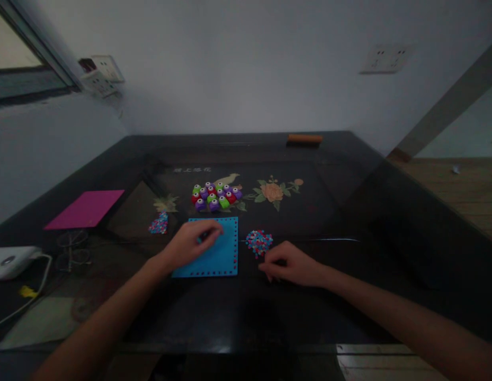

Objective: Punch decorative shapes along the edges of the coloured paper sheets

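A blue square sheet (pixel 220 256) with small dark dots along its edges lies flat on the dark table. Above its left half is my left hand (pixel 194 241), thumb and fingers drawn together; whatever they may hold is too small to tell. My right hand (pixel 287 263) rests by the near right side of a pile of tiny pink, blue and white beads (pixel 259 242), its fingertips pinched and their contents hidden. Beyond the sheet stands a cluster of purple, green and red pieces (pixel 216 196) with white eye-like tops.
Another heap of small beads (pixel 159 223) lies left of the sheet. Farther left are a magenta sheet (pixel 87 209), folded glasses (pixel 72 251) and a white device (pixel 15 262) with a cable. An orange-brown bar (pixel 305 138) sits at the table's back edge by the wall.
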`<state>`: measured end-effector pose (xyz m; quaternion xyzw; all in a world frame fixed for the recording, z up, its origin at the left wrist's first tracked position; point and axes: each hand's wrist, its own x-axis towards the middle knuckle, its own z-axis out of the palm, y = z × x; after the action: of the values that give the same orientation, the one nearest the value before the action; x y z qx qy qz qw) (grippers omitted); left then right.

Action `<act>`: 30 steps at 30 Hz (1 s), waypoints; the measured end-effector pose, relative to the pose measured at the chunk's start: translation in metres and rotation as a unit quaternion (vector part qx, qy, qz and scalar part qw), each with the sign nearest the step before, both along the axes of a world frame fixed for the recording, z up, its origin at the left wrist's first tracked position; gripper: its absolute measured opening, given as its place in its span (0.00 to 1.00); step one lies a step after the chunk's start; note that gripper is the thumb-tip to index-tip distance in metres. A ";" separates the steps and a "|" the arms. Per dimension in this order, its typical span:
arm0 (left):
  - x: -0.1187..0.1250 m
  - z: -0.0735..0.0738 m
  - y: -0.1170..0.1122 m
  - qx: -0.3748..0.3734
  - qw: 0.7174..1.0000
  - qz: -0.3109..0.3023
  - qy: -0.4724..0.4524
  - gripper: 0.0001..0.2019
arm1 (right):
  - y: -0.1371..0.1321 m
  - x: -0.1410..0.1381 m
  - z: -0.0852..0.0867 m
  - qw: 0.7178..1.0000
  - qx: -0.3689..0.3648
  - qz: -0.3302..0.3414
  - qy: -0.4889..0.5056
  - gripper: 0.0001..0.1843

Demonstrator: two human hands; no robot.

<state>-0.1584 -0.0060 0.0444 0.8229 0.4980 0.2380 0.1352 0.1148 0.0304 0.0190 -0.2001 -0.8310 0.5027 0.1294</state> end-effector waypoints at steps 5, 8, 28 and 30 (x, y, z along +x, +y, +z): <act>-0.051 -0.018 0.022 0.021 0.995 0.088 0.033 0.12 | 0.030 -0.029 0.008 0.984 0.093 -0.150 -0.004 0.11; -0.066 -0.026 0.027 0.009 0.995 0.073 0.064 0.13 | 0.049 -0.049 0.009 0.963 0.206 -0.158 -0.075 0.09; -0.087 -0.048 0.029 -0.102 0.986 0.065 0.110 0.31 | 0.056 -0.094 -0.018 0.910 0.375 -0.096 -0.148 0.32; -0.088 -0.048 0.030 -0.106 0.986 0.066 0.112 0.30 | 0.055 -0.094 -0.017 0.912 0.370 -0.099 -0.149 0.32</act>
<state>-0.2459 0.0242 -0.0031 0.7909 0.5853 0.0984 0.1492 0.0212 0.0855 0.0019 -0.2912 -0.9432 0.1081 0.1179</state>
